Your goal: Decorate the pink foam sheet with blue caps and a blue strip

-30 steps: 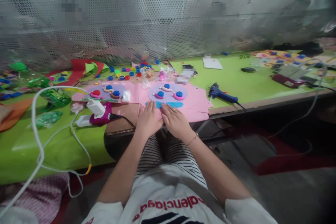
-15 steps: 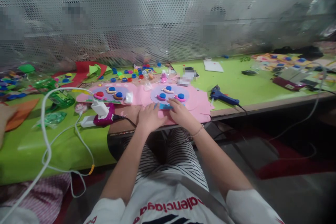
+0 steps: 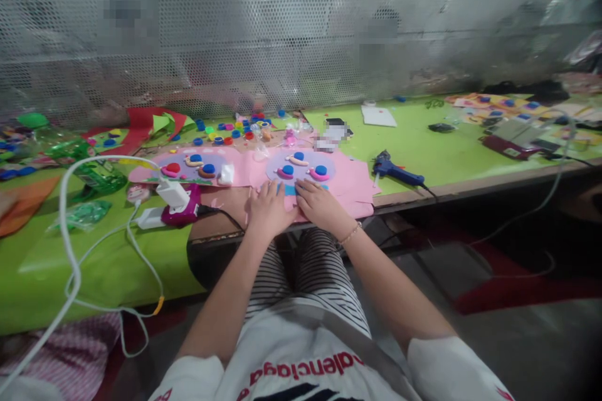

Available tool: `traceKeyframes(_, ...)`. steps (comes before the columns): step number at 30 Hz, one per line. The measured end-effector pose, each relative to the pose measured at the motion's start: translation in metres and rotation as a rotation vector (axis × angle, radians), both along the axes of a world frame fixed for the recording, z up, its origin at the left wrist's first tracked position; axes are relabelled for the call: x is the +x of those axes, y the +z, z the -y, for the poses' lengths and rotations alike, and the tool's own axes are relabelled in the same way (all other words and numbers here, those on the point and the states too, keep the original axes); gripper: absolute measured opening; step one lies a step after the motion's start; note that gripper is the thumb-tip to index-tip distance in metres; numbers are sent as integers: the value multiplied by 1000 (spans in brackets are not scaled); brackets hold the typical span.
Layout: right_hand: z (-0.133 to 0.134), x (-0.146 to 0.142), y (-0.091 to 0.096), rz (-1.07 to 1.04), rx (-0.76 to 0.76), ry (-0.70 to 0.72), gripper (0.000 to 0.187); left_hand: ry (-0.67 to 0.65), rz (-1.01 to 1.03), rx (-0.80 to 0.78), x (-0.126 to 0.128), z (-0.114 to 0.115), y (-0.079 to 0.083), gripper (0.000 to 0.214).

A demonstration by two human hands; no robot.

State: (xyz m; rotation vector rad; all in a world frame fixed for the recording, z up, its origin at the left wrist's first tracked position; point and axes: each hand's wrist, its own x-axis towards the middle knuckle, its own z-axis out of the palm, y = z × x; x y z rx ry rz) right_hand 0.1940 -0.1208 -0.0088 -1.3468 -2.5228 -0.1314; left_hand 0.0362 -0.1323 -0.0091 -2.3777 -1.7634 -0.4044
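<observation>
Both my hands lie flat on the near part of a pink paper sheet (image 3: 355, 178) at the table's front edge. My left hand (image 3: 270, 208) has its fingers spread and pointing away from me. Beside it, my right hand (image 3: 320, 203) is stretched out, its fingertips on a light blue strip (image 3: 290, 190). Just beyond them is a lilac oval (image 3: 301, 166) bearing snail-like figures with blue bottle caps, one a cream snail (image 3: 298, 158). To the left, a second pink panel (image 3: 145, 172) carries similar snails, one with a red cap (image 3: 172, 168).
A blue glue gun (image 3: 399, 171) lies right of the paper. At left are a purple power adapter (image 3: 181, 208) with white cables, a green bottle (image 3: 103, 172) and a person's hand at the edge. Loose bottle caps (image 3: 228, 140) lie behind, before a perforated metal screen (image 3: 282, 31).
My right hand has slid slightly left and nearer to me, covering more of the blue strip. My left hand's fingers have spread forward a little. The whole view has shifted slightly.
</observation>
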Motion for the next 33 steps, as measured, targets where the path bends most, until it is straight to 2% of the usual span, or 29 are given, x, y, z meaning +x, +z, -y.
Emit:
traceKeyframes(5,0,2,-2,40,35,46,43,-59,19,-11,1,-1,0,53)
traceKeyframes(14,1,0,-5,158,132,68,37,-78,13,-19,0,-4,-2,52)
traceKeyframes(19,-6,9,-14,32,156,93,33,-77,11,-21,-2,-5,-4,57)
traceKeyframes(24,-13,14,-19,-264,91,-3,36,-80,-6,-39,-4,-4,-4,65)
traceKeyframes(26,-11,11,-19,-301,59,-13,38,-92,-19,-32,-5,-3,-3,63)
traceKeyframes(33,-5,5,-17,-65,71,17,40,-95,-68,-38,-3,-2,-1,54)
